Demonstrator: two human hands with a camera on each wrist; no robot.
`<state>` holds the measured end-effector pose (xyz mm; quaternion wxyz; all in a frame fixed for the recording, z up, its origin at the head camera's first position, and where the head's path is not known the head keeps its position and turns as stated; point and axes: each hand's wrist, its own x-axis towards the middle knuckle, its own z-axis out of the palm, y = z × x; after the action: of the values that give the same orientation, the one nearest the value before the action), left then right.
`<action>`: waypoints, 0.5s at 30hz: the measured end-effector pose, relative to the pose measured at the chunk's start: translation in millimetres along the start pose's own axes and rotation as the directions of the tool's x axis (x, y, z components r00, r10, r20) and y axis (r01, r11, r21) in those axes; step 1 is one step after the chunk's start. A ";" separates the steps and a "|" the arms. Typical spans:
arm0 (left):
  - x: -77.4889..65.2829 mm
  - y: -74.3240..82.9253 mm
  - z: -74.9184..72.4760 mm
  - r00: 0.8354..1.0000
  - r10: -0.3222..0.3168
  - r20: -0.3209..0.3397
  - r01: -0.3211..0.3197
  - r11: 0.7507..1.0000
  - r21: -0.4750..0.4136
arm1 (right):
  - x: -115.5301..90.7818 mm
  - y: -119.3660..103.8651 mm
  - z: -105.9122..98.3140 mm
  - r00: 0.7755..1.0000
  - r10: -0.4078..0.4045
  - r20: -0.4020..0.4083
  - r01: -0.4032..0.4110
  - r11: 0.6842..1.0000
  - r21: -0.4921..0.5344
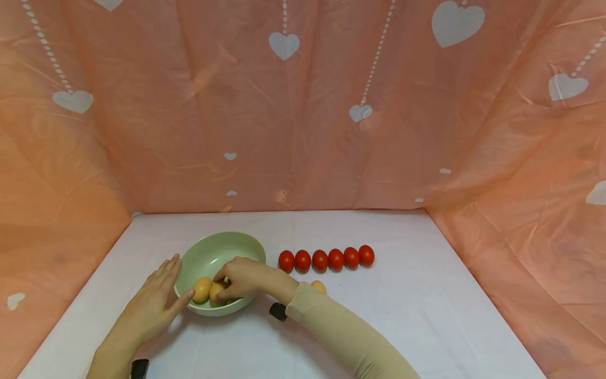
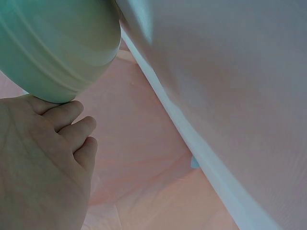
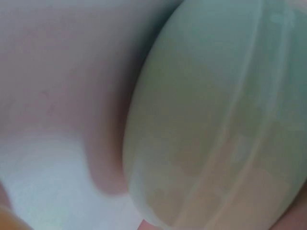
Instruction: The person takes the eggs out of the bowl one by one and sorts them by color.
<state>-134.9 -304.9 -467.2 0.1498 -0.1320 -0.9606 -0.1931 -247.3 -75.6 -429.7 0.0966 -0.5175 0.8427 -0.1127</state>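
Observation:
A pale green bowl [image 1: 222, 245] stands on the white table between my hands. My left hand [image 1: 147, 310] rests along its left side, fingers straight and the thumb at the near rim; in the left wrist view the fingers meet the outer wall of the bowl [image 2: 62, 43]. Inside, a yellow egg-shaped fruit [image 1: 202, 289] lies against the near wall. Reaching over the right rim, my right hand [image 1: 243, 276] pinches a second yellow fruit [image 1: 217, 292] beside it, thumb and fingers curled about it. The right wrist view shows mainly the bowl's outside [image 3: 206, 120].
Right of the bowl runs a row of several red tomatoes [image 1: 320, 260]. Another yellow fruit [image 1: 319, 286] peeks out behind my right sleeve [image 1: 350, 331]. An orange curtain [image 1: 293, 131] with white hearts encloses the back and sides of the table [image 1: 407, 295].

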 end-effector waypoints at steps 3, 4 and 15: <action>0.1 -0.9 0.4 1.000 0.002 -0.002 -0.002 1.000 -0.002 | -0.9 1.3 -1.1 0.999 -0.026 -0.024 0.026 1.000 -0.001; 0.3 -1.1 0.5 1.000 0.006 -0.007 -0.006 1.000 -0.001 | -1.6 1.2 -2.1 0.999 -0.030 -0.028 0.030 1.000 -0.004; 0.9 -2.6 2.4 0.998 0.039 -0.042 -0.039 0.999 0.002 | -19.8 -2.8 -19.1 0.987 -0.092 -0.129 0.086 0.995 -0.047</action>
<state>-137.1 -306.1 -469.9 0.1736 -0.1466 -0.9547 -0.1921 -241.4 -57.4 -409.7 0.0250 -0.5479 0.8255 -0.1334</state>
